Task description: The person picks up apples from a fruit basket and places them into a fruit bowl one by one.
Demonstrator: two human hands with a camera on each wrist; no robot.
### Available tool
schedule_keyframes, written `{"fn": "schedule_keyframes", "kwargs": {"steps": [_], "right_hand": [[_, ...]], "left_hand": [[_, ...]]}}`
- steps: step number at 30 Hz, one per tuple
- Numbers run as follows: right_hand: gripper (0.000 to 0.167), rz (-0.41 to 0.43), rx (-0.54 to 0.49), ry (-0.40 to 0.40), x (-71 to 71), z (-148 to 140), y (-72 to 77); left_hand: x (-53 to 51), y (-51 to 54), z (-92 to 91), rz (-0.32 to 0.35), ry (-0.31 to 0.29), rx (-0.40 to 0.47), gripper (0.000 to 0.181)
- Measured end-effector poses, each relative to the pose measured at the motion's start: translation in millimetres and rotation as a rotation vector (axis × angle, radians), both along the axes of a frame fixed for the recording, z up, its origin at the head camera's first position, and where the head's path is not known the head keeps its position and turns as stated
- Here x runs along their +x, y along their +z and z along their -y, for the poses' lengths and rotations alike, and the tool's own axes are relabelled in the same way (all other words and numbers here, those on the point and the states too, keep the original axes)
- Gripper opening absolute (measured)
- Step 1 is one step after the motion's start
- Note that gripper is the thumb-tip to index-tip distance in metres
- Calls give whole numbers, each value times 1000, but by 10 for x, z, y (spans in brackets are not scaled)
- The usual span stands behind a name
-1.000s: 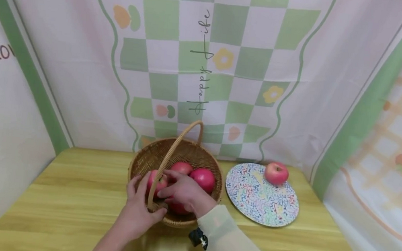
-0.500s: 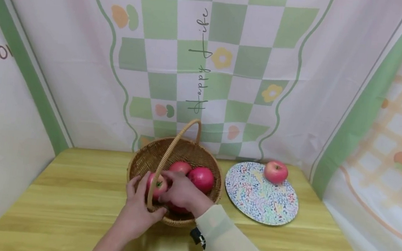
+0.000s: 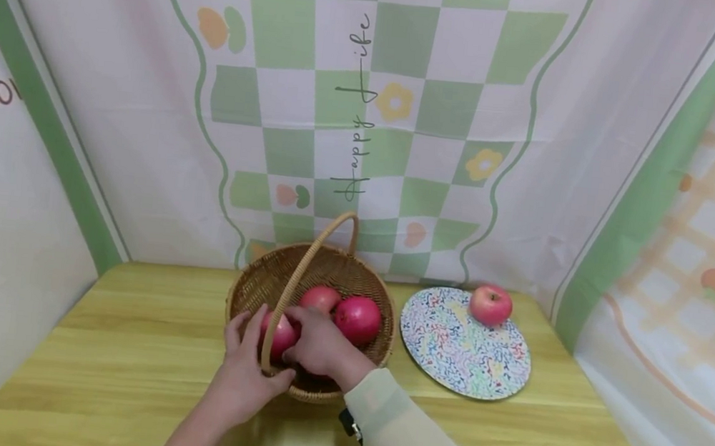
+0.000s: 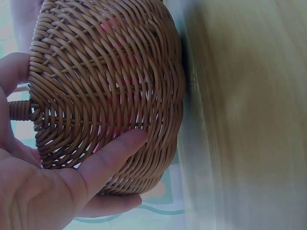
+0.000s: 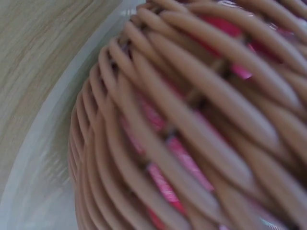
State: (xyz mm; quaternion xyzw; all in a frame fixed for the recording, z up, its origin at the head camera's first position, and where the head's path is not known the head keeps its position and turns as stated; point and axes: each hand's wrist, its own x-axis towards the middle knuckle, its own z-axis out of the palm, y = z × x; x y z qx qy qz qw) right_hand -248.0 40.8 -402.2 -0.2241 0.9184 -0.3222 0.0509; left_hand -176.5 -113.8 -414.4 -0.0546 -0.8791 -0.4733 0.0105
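Currently, left grip [image 3: 244,374] clasps upright basket [image 3: 315,395], handle [image 3: 303,268] arching away; right grip [image 3: 323,343] pinches apple [image 3: 283,336]

Plain cream right sleeve [image 3: 421,437] with a small black-and-silver device [image 3: 348,422] beside its cuff [image 3: 367,390]

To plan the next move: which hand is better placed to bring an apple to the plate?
Probably the right hand: touching an apple, nearer the plate. The left hand holds the basket.

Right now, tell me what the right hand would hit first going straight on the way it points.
Most likely the apple beside the basket handle; the right hand seems to be touching it, though depth is unclear.
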Motion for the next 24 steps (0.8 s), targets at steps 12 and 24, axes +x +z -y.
{"fn": "schedule_keyframes", "kwargs": {"steps": [12, 24], "right_hand": [[32, 4, -43, 26, 21, -10, 12], [45, 252, -352, 11, 47, -12, 4]], "left_hand": [[2, -1, -5, -3, 3, -19, 110], [4, -6, 4, 2, -2, -34, 111]]}}
